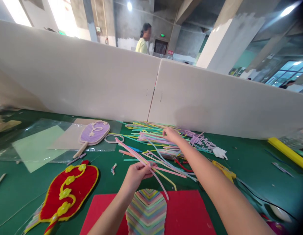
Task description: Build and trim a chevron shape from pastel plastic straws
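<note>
My left hand (141, 172) is closed around a small bunch of pastel pipe cleaners (131, 150), pink, yellow and lilac, which fan out past both sides of the fist. Farther back, my right hand (170, 134) reaches into a heap of loose pipe cleaners (146, 127) with its fingers pinched on stems there; exactly which ones is hidden. Below my left hand, a leaf-shaped panel (146, 212) of striped chevron pipe cleaners lies on a red sheet (188, 212). Its lower end runs out of view.
A red fan with yellow flowers (70, 192) and a purple fan (95, 133) lie on the left. A yellow glue gun (225, 170) with a cord sits right of my right arm. White partition panels (92, 81) close off the back; a person (142, 42) is beyond them.
</note>
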`<action>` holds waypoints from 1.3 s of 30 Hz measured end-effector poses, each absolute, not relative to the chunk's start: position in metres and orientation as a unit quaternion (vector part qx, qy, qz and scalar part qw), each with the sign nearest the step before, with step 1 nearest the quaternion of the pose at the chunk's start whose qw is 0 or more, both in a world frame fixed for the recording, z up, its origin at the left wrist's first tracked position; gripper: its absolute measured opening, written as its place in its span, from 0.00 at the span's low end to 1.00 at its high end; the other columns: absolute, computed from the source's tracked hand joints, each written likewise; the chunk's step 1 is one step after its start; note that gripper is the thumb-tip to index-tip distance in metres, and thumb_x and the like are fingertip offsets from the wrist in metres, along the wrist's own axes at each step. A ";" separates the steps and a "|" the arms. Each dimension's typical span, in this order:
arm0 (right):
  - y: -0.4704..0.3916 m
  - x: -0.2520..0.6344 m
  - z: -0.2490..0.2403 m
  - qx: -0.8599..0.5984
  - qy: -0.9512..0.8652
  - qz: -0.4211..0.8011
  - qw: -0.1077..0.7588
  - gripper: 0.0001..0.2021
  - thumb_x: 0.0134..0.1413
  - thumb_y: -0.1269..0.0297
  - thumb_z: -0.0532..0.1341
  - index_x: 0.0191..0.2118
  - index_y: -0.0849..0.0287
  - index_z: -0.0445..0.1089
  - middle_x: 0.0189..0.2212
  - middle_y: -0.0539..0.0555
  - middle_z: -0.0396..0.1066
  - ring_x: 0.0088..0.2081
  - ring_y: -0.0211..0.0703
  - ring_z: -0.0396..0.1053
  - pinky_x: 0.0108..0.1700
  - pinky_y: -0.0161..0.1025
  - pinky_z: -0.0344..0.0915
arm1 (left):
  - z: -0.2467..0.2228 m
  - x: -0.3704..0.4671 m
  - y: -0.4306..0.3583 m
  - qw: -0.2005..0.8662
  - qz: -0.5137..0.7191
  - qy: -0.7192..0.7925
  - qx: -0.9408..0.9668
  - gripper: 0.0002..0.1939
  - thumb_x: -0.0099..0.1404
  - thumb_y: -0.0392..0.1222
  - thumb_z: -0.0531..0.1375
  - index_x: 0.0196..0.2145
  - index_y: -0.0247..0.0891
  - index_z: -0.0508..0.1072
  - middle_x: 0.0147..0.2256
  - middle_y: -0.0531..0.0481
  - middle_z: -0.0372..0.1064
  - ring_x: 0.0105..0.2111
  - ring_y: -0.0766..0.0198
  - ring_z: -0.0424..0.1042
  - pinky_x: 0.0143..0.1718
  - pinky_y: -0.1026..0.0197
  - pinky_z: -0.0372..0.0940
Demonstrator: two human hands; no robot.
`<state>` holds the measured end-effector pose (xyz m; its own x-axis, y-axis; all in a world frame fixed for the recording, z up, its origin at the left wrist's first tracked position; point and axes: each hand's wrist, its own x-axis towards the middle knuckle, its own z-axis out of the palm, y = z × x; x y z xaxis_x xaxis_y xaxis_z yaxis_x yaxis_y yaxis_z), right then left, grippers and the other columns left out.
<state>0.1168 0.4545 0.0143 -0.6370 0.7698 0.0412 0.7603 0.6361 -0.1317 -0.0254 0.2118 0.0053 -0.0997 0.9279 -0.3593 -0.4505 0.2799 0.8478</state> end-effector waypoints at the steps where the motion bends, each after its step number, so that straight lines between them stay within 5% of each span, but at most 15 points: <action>1: 0.456 0.117 0.015 -0.425 -0.903 0.056 0.044 0.03 0.45 0.72 0.64 0.30 0.60 0.72 0.35 0.54 0.73 0.39 0.41 0.69 0.39 0.33 0.61 | 0.006 -0.025 0.212 0.626 0.551 0.498 0.238 0.23 0.42 0.51 0.70 0.32 0.31 0.79 0.35 0.40 0.77 0.35 0.55 0.76 0.38 0.59 0.72; 8: 0.472 0.125 0.022 -0.418 -0.903 0.097 0.038 0.07 0.51 0.62 0.63 0.32 0.61 0.72 0.30 0.49 0.74 0.31 0.35 0.69 0.31 0.28 0.60 | 0.006 -0.031 0.215 0.620 0.564 0.498 0.222 0.25 0.39 0.53 0.71 0.32 0.32 0.79 0.34 0.40 0.78 0.36 0.53 0.77 0.39 0.58 0.72; 20: 0.460 0.128 0.067 -0.421 -0.907 0.009 0.028 0.01 0.48 0.67 0.66 0.28 0.58 0.75 0.33 0.58 0.74 0.37 0.44 0.69 0.38 0.35 0.58 | 0.010 -0.031 0.214 0.624 0.561 0.499 0.216 0.26 0.39 0.53 0.71 0.33 0.30 0.78 0.34 0.39 0.77 0.37 0.52 0.76 0.40 0.57 0.71; 28: 0.467 0.134 0.091 -0.428 -0.902 0.054 0.022 0.04 0.45 0.64 0.67 0.26 0.57 0.74 0.24 0.50 0.73 0.26 0.36 0.67 0.27 0.31 0.56 | 0.005 -0.032 0.215 0.626 0.560 0.496 0.220 0.25 0.40 0.52 0.71 0.33 0.31 0.79 0.36 0.39 0.77 0.36 0.53 0.77 0.39 0.58 0.72; 33: 0.471 0.140 0.107 -0.484 -0.857 -0.010 0.174 0.06 0.57 0.65 0.57 0.34 0.60 0.69 0.30 0.57 0.73 0.32 0.42 0.69 0.33 0.35 0.59 | 0.001 -0.032 0.215 0.626 0.562 0.491 0.228 0.25 0.42 0.52 0.71 0.34 0.31 0.79 0.36 0.39 0.77 0.37 0.52 0.76 0.40 0.57 0.72; 39: 0.443 0.134 0.118 -0.355 -0.706 0.139 0.597 0.09 0.61 0.57 0.50 0.35 0.57 0.59 0.23 0.48 0.67 0.28 0.37 0.70 0.35 0.36 0.65 | 0.002 -0.030 0.214 0.625 0.562 0.490 0.230 0.24 0.43 0.52 0.70 0.34 0.32 0.79 0.35 0.40 0.78 0.34 0.56 0.77 0.37 0.60 0.72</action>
<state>0.1335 0.4427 0.1180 -0.0355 0.6677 0.7436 0.3357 0.7088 -0.6204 -0.0297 0.2141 0.0024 -0.1129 0.9283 -0.3544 -0.4769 0.2623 0.8389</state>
